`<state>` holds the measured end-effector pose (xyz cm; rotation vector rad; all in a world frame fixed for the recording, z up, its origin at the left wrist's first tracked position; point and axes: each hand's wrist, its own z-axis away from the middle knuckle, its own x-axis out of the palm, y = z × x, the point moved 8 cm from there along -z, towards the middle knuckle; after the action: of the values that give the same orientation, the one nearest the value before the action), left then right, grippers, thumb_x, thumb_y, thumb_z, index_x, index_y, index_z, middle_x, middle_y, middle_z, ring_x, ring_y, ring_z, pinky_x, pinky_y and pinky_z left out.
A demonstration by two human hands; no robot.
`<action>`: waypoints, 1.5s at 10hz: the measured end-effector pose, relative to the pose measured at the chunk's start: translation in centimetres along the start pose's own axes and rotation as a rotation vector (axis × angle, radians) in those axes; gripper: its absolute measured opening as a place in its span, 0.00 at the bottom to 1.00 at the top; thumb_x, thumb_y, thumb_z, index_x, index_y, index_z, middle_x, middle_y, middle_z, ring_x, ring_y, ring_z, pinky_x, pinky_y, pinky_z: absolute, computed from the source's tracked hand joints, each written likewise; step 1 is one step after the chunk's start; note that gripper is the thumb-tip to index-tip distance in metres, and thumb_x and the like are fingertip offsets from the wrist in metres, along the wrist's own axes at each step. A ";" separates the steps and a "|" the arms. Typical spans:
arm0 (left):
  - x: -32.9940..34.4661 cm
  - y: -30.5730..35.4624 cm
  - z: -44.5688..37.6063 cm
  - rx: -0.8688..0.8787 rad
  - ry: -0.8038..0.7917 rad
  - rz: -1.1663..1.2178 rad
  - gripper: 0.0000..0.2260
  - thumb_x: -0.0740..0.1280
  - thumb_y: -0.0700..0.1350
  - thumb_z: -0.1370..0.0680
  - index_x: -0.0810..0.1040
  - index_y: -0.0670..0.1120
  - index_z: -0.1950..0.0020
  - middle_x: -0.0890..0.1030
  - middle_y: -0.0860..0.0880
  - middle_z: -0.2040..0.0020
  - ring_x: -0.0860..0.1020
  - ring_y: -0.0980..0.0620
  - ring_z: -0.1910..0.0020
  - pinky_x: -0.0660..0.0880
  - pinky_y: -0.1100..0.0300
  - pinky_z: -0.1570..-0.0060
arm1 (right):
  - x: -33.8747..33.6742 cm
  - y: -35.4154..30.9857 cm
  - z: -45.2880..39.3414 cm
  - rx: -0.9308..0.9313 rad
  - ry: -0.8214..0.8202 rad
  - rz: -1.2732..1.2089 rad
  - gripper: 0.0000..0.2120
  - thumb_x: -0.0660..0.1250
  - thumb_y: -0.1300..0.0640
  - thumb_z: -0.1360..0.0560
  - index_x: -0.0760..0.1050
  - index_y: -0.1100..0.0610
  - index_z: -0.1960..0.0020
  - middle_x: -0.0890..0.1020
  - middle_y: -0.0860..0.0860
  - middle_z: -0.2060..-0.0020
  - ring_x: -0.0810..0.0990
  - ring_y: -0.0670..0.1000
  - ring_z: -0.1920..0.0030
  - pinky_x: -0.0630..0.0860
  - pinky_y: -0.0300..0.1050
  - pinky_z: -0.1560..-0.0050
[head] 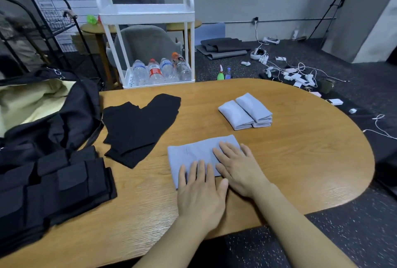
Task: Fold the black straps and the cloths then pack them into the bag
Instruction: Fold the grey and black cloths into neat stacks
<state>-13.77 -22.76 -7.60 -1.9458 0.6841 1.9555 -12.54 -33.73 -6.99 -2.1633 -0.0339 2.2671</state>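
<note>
**Grip flat on cloth 3, bag not yet packed**

Grip state: both hands lie flat, fingers straight, pinching nothing; they press on the cloth.

Left to right across the bench (279,160):
- Bag (53,115), far left, mouth open, pale lining showing. Cannot tell whether anything is inside.
- Black straps (53,181), stacked in front of the bag at the near left edge; they look folded.
- Black cloth (139,125), loosely spread just right of the bag, not folded.
- Blue cloth (193,153), near centre, partly folded. Left hand (200,192) rests on its near edge; right hand (238,168) on its right half.
- 2 folded blue cloths (247,113), side by side, touching, farther back and to the right.

Progress, as judged: 2 blue cloths done, 1 mid-fold, black cloth untouched, straps apparently ready. Packing looks wholly outstanding. Roughly half through.
</note>
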 end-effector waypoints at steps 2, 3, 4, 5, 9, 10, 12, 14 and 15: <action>-1.0 -1.6 0.2 0.203 -0.022 -0.066 0.38 0.31 0.66 0.22 0.58 0.48 0.20 0.57 0.52 0.20 0.52 0.54 0.21 0.27 0.49 0.30 | 1.3 -0.7 2.7 0.153 -0.014 -0.107 0.55 0.10 0.34 0.41 0.41 0.50 0.20 0.41 0.52 0.21 0.38 0.50 0.22 0.37 0.59 0.26; -0.5 -3.6 0.0 0.447 -0.028 -0.127 0.32 0.41 0.64 0.17 0.67 0.48 0.24 0.67 0.51 0.25 0.62 0.52 0.24 0.43 0.46 0.27 | 1.7 -2.0 4.0 0.293 -0.010 -0.098 0.45 0.20 0.36 0.33 0.40 0.52 0.20 0.41 0.56 0.21 0.39 0.53 0.22 0.35 0.59 0.32; -1.4 -4.6 -0.5 0.558 -0.016 -0.168 0.29 0.44 0.62 0.16 0.67 0.48 0.24 0.69 0.51 0.25 0.64 0.52 0.25 0.46 0.46 0.28 | 2.1 -3.0 4.6 0.415 0.052 -0.064 0.37 0.38 0.39 0.24 0.65 0.56 0.24 0.64 0.62 0.26 0.63 0.60 0.25 0.49 0.62 0.35; -1.7 -5.3 -1.1 0.629 0.003 -0.248 0.29 0.44 0.62 0.16 0.67 0.48 0.24 0.69 0.51 0.26 0.64 0.52 0.25 0.43 0.45 0.28 | 2.1 -4.5 4.3 0.439 0.125 -0.116 0.29 0.52 0.42 0.24 0.80 0.59 0.37 0.79 0.63 0.38 0.78 0.62 0.38 0.59 0.62 0.42; -3.2 -2.9 1.8 0.453 0.141 0.078 0.28 0.44 0.63 0.18 0.72 0.51 0.30 0.74 0.51 0.35 0.73 0.50 0.36 0.58 0.50 0.36 | -2.6 -0.8 3.9 0.186 0.437 -0.104 0.14 0.58 0.54 0.27 0.78 0.52 0.45 0.81 0.51 0.47 0.78 0.57 0.42 0.59 0.50 0.49; -2.5 -1.9 2.7 0.327 0.167 0.122 0.28 0.43 0.63 0.18 0.73 0.51 0.32 0.76 0.55 0.43 0.74 0.53 0.42 0.59 0.54 0.42 | -1.7 0.8 3.9 0.172 0.393 -0.159 0.12 0.58 0.54 0.27 0.80 0.50 0.51 0.79 0.49 0.52 0.79 0.55 0.50 0.58 0.48 0.51; -2.3 -4.3 2.1 0.292 0.198 0.085 0.28 0.42 0.64 0.18 0.76 0.51 0.38 0.76 0.56 0.45 0.74 0.53 0.42 0.55 0.51 0.33 | -1.5 -1.3 5.3 0.150 0.429 -0.173 0.13 0.57 0.51 0.27 0.80 0.49 0.51 0.77 0.48 0.55 0.77 0.53 0.55 0.58 0.49 0.53; -3.0 -7.3 1.5 0.348 0.152 0.078 0.30 0.40 0.66 0.19 0.75 0.53 0.35 0.75 0.58 0.41 0.73 0.55 0.38 0.43 0.46 0.27 | -1.0 -5.4 6.5 0.205 0.529 -0.127 0.13 0.57 0.52 0.26 0.79 0.51 0.49 0.77 0.50 0.54 0.76 0.55 0.56 0.63 0.51 0.54; -3.4 -8.4 1.4 0.399 0.143 0.071 0.31 0.40 0.66 0.19 0.75 0.52 0.35 0.75 0.57 0.40 0.73 0.56 0.38 0.42 0.45 0.27 | -0.9 -7.2 6.7 0.243 0.536 -0.080 0.15 0.56 0.52 0.26 0.79 0.53 0.48 0.78 0.51 0.54 0.76 0.56 0.56 0.62 0.51 0.54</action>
<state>-10.43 -14.55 -5.26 -1.8393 1.0991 1.5745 -19.21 -26.61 -5.63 -2.4874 0.1468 1.4939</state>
